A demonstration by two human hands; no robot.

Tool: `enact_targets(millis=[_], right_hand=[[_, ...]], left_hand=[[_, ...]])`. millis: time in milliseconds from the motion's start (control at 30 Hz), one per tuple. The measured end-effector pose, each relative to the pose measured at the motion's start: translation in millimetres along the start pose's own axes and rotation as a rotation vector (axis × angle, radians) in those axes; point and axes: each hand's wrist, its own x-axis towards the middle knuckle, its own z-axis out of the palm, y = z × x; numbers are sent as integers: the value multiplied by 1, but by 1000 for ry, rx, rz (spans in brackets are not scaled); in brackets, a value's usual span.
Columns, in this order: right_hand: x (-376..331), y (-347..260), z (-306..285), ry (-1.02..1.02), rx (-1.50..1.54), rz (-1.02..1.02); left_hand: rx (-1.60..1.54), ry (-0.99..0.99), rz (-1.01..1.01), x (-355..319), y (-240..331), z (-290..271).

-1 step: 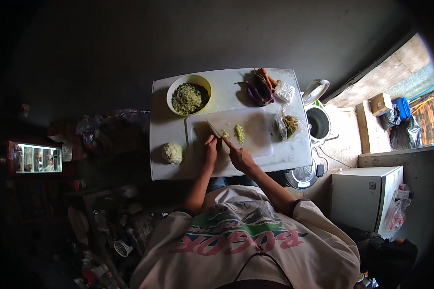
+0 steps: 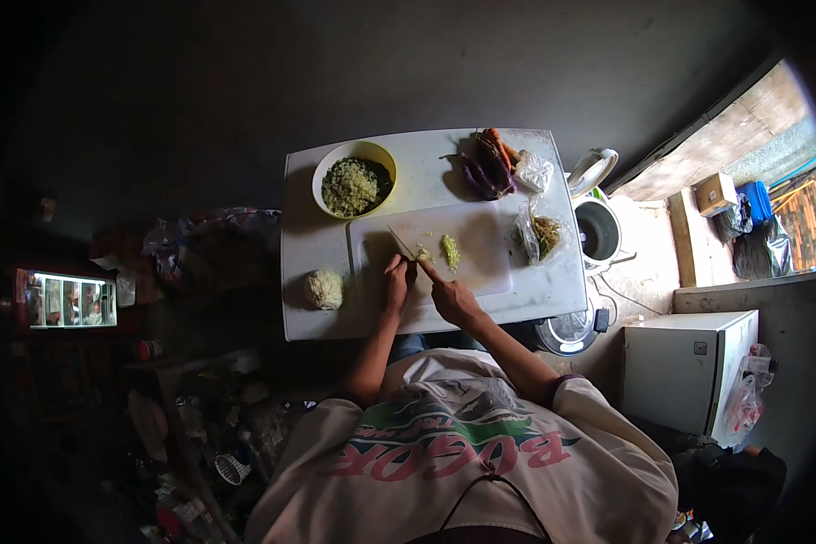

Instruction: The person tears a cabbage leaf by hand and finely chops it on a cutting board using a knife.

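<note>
My right hand (image 2: 456, 300) is closed round the handle of a kitchen knife (image 2: 399, 239), whose blade slants up and left over the white cutting board (image 2: 478, 227). Beside the blade, my left hand (image 2: 397, 283) has its fingers drawn together on the board. Whatever those fingers hold is hidden. A short row of pale green chopped vegetable (image 2: 451, 252) lies right of the knife, with a few loose bits (image 2: 423, 255) next to the blade. Left of the board sits a round, whitish vegetable, perhaps a cabbage (image 2: 325, 290).
At the table's (image 2: 417, 154) far left stands a yellow bowl (image 2: 318, 192) of chopped greens and pale bits. Purple eggplants (image 2: 488, 174), carrots (image 2: 494, 141) and a white plastic bundle (image 2: 535, 170) lie far right. A plastic bag of greens (image 2: 542, 234) rests at the right edge.
</note>
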Motion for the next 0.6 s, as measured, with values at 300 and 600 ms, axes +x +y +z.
enact_targets(millis=[300,600], right_hand=[[-6,23,19,126,-12,-81],[-21,17,11,41,78,-19]], left_hand=[[102,105,164,-1,20,1],[87,64,63,-3,15,0]])
